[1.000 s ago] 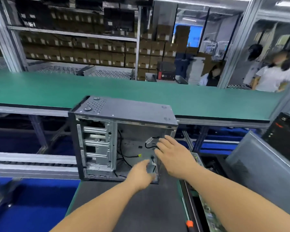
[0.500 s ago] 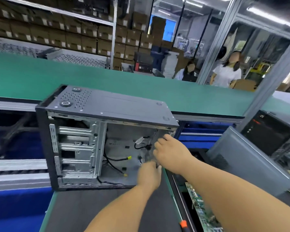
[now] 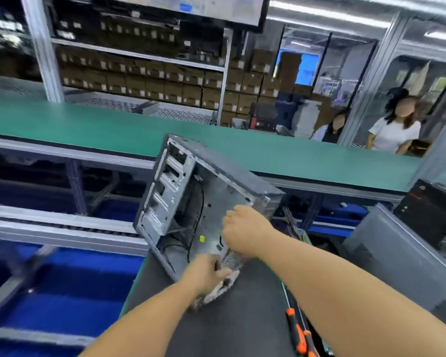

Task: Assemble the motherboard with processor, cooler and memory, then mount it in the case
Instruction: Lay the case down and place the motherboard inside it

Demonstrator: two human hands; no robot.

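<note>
Dark grey counter [image 3: 242, 328] running out from the bottom of frame, green strip along its left edge. On it, an open computer case [image 3: 191, 202], tipped over on a lower corner, open side facing the camera. Near the right edge, an orange-and-black screwdriver [image 3: 295, 328], lying lengthwise. Beyond, a long green counter [image 3: 88, 127] crossing the whole view, bare surface showing. Grey panel [image 3: 397, 256] leaning off to the right, footing unclear.
</note>
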